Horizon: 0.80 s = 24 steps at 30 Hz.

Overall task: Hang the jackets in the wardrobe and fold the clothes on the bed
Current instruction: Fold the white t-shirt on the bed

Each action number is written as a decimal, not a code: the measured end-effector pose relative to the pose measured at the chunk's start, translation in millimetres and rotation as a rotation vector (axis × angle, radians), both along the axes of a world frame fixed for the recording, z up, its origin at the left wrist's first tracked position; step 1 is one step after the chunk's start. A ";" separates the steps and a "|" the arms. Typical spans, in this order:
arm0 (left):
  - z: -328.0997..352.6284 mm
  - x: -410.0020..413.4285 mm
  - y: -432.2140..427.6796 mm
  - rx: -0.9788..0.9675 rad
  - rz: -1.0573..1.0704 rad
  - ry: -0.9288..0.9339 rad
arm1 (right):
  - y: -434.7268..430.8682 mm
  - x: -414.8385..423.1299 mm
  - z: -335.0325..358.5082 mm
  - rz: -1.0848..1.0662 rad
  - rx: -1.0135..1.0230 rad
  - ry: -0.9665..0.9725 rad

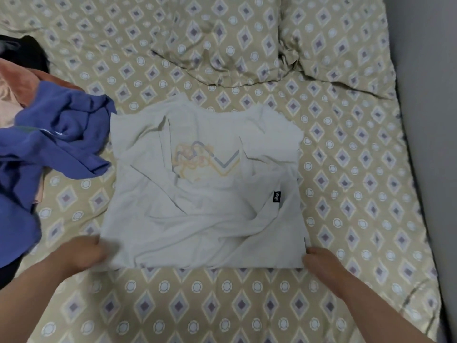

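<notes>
Shirt lying in middle of bed, sleeves tucked in | long axis running away from hands toward pillows, hem nearest | left hand pinching near-left hem corner, right hand pinching near-right corner, both equally near | fold probably going hem-to-collar
</notes>
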<state>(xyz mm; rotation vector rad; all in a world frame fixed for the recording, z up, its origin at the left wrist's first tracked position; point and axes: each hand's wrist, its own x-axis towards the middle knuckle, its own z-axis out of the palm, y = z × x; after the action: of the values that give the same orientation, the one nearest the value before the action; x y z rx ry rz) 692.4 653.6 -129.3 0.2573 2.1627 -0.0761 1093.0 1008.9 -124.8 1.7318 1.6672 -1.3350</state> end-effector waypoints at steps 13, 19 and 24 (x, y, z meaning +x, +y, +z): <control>-7.4 -29.2 93.5 0.641 -0.447 0.554 | 55.2 -125.0 -14.6 0.657 0.770 0.230; -16.8 -53.4 94.8 0.471 -0.563 0.451 | 89.5 -125.7 -23.3 0.908 0.567 0.041; -19.5 -67.7 95.6 0.429 -0.517 0.391 | 109.0 -127.3 -14.1 0.966 0.436 0.009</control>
<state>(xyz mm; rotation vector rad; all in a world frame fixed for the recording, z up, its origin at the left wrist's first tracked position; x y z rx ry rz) 624.7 749.2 -148.8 1.1262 2.4263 0.0515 965.6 1117.9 -138.9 0.8068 2.4364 -0.5430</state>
